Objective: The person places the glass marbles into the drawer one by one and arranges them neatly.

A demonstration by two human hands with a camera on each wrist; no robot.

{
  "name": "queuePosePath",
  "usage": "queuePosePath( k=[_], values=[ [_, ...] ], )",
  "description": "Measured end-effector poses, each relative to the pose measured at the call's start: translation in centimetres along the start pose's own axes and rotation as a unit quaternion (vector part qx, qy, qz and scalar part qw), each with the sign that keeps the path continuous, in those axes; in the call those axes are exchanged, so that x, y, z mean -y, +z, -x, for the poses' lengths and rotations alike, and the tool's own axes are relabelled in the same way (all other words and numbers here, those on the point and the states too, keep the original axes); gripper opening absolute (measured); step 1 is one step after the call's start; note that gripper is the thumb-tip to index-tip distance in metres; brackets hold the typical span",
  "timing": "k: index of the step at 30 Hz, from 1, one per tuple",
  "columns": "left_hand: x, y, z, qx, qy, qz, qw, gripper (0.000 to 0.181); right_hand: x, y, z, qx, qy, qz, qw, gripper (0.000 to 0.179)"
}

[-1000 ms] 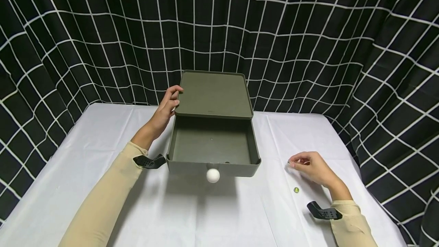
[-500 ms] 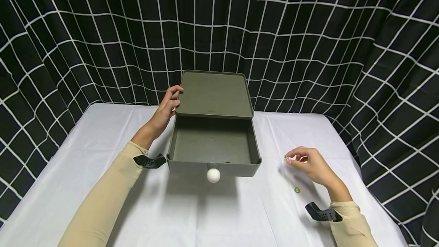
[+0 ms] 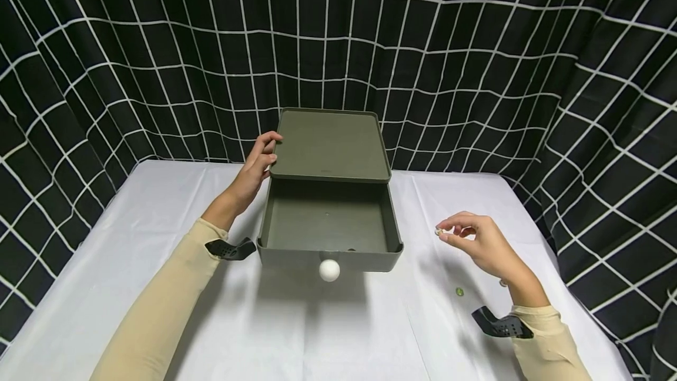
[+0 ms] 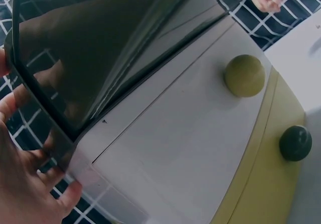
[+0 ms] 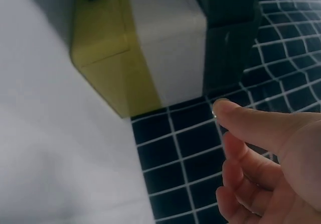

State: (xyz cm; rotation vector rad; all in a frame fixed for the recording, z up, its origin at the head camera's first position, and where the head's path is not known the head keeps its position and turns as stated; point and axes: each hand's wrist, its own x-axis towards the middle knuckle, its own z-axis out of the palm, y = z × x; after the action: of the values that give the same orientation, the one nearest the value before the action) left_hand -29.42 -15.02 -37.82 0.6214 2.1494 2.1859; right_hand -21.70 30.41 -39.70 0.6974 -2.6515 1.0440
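Observation:
My left hand [image 3: 256,166] rests at the left edge of a grey-green drawer box [image 3: 332,144], its fingertips against the side. Below the lid, the box's top drawer [image 3: 325,222] is pulled out, with a white round knob [image 3: 329,270] on its front. A small dark spot [image 3: 351,250] shows inside near the front wall. My right hand [image 3: 483,246] is raised to the right of the drawer, pinching a small shiny bead-like piece [image 3: 438,231] between thumb and finger; it is mostly hidden in the right wrist view. A small green glassy piece [image 3: 459,291] lies on the cloth.
Below the grey drawer are a white drawer with an olive knob [image 4: 245,76] and a yellow one with a dark green knob [image 4: 295,143]. A small object [image 3: 503,282] shows beside my right wrist. Black grid-patterned curtains [image 3: 338,34] surround the white-covered table [image 3: 158,204].
My right hand has lifted and moved slightly away from me, carrying the bead-like piece up from near the cloth. A small object beside that wrist has come into sight. My left hand has stayed put.

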Motion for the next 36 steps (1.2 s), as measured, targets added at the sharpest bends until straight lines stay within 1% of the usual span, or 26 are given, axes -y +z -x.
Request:
queuePosePath(
  k=[8, 14, 20, 26, 36],
  values=[
    [0.1, 0.1, -0.1, 0.001, -0.001, -0.003, 1.0000, 0.048, 1.5, -0.6, -0.5, -0.013, -0.028, -0.017, 0.9994, 0.016],
    [0.0, 0.1, 0.0, -0.001, -0.002, -0.002, 1.0000, 0.051, 2.5, -0.6, -0.9, -0.017, -0.029, -0.022, 0.9992, 0.012],
    [-0.1, 0.1, 0.0, 0.002, 0.001, 0.001, 1.0000, 0.049, 3.4, -0.4, -1.5, -0.016, -0.037, -0.033, 0.9986, 0.009],
    [-0.1, 0.0, 0.0, 0.003, 0.003, 0.001, 1.0000, 0.048, 4.3, 0.0, -2.1, -0.013, -0.048, -0.049, 0.9975, 0.011],
    [-0.1, 0.1, 0.0, 0.004, 0.002, -0.001, 1.0000, 0.049, 5.5, 0.1, -3.0, -0.010, -0.063, -0.051, 0.9966, 0.011]
  ],
)
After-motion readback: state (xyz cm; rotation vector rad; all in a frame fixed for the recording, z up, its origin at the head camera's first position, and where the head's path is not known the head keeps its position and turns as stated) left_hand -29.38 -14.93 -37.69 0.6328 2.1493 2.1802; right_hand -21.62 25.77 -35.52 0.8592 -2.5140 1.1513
